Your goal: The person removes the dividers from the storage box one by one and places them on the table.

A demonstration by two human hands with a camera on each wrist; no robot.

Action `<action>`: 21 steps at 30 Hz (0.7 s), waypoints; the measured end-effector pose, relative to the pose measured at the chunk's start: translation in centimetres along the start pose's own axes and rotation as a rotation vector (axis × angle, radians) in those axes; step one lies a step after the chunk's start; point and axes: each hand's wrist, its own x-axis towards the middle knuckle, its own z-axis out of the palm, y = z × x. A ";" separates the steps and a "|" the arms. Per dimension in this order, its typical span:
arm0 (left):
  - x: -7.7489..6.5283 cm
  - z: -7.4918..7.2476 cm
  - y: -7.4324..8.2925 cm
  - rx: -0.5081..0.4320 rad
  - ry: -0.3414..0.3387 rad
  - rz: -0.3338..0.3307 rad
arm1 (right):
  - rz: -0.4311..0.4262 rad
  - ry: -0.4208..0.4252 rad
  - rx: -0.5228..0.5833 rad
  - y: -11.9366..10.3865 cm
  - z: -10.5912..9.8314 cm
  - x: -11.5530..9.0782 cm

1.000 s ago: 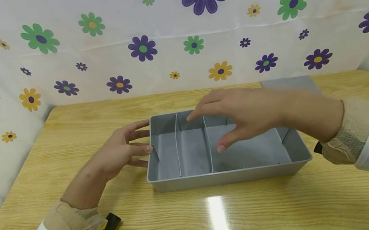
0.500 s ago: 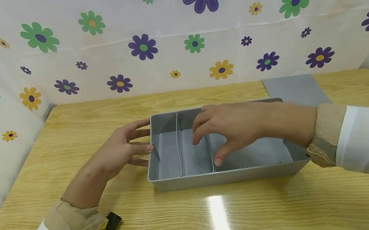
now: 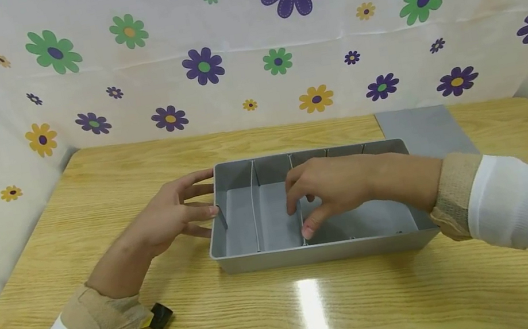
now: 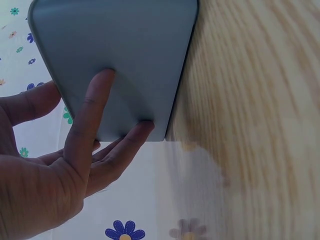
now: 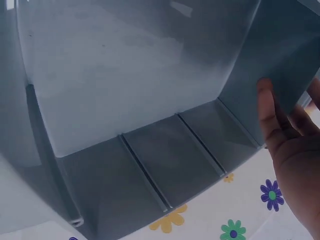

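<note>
A long grey storage box (image 3: 321, 253) with upright slots along its walls lies on the wooden table. Two thin dividers cross it, the left divider (image 3: 255, 218) bowing slightly. My left hand (image 3: 168, 218) rests against the box's left end, fingers spread and fingertips on the outer wall, as the left wrist view also shows. My right hand (image 3: 330, 185) reaches into the box from above and pinches the second divider (image 5: 280, 50). In the right wrist view its thumb lies on one face of that divider, and the other fingers go behind it.
Behind the box at the right lies a flat grey panel (image 3: 428, 131) on the table (image 3: 139, 168). A flower-print cloth (image 3: 241, 28) hangs along the back and sides. A small black object (image 3: 161, 317) sits by the left wrist.
My right hand has moved left and down into the box, its thumb and fingers closing on the second divider. The left hand stays against the left end.
</note>
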 end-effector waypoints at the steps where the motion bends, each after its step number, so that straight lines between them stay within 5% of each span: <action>1: 0.0 0.0 0.0 0.003 0.001 0.000 | -0.007 0.005 0.006 0.1 0.1 0.0; 21: 0.0 0.3 -0.5 0.003 0.004 0.006 | -0.063 0.067 -0.027 0.9 1.2 0.2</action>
